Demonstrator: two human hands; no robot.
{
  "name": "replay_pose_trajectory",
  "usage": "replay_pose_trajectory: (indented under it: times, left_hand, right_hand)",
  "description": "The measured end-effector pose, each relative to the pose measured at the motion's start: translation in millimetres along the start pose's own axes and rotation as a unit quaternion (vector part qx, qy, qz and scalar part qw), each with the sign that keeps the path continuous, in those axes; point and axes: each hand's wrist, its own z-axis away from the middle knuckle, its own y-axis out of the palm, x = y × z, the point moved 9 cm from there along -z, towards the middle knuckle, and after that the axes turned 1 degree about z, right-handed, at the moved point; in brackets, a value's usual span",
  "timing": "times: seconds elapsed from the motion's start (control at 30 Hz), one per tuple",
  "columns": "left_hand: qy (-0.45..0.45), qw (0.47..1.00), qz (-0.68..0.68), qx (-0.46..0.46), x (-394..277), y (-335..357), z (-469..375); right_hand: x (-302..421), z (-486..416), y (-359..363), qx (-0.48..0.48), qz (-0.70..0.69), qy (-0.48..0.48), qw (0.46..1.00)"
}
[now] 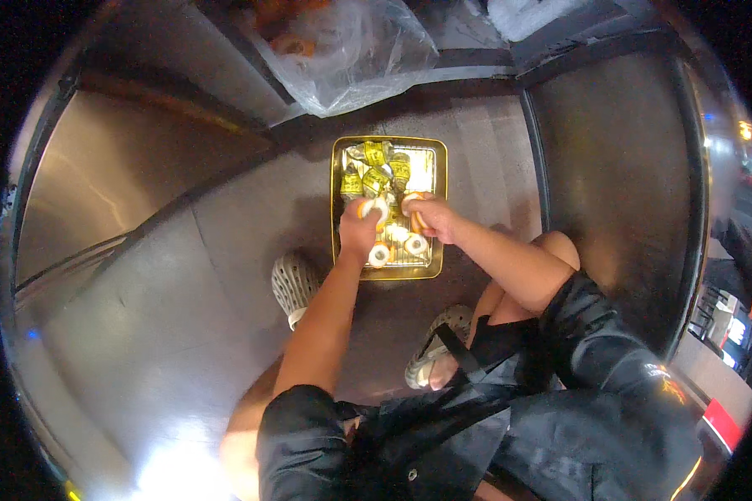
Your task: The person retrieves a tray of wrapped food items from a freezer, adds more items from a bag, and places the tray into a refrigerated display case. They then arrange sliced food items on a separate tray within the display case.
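Note:
A shallow gold metal tray rests on the floor in front of me, with a wire rack in it. My left hand grips a ring-shaped white and orange piece over the tray's left side. On the right side, my right hand holds another piece of the same kind; more white and orange shows at its fingertips. Two more rings, a left one and a right one, lie near the tray's front. Several packets in yellow-and-dark wrapping fill its far left part, partly hidden by my hands.
A clear plastic bag with orange contents hangs over the floor beyond the tray. Metal panels stand at the left and right. My clogs, the left and right, flank the space before me.

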Motion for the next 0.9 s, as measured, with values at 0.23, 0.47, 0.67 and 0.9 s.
replay_pose_trajectory:
  times: [0.23,0.47,0.67,0.9]
  left_hand:
    - [0.127,0.975,-0.179,0.026,61.1,42.8,33.2]
    - [0.213,0.869,-0.447,0.01,40.3,53.2,42.1]
    - [0.216,0.849,-0.48,0.044,43.7,59.4,45.9]
    - [0.273,0.831,-0.481,0.068,11.8,48.5,58.7]
  right_hand:
    - [16.6,-6.1,7.1,0.002,0.55,-0.205,0.809]
    - [25.9,1.4,28.7,-0.024,0.581,-0.222,0.783]
    - [65.9,-19.6,-16.7,-0.145,0.523,-0.263,0.798]
    - [83.4,-24.9,-6.5,-0.184,0.636,-0.295,0.689]
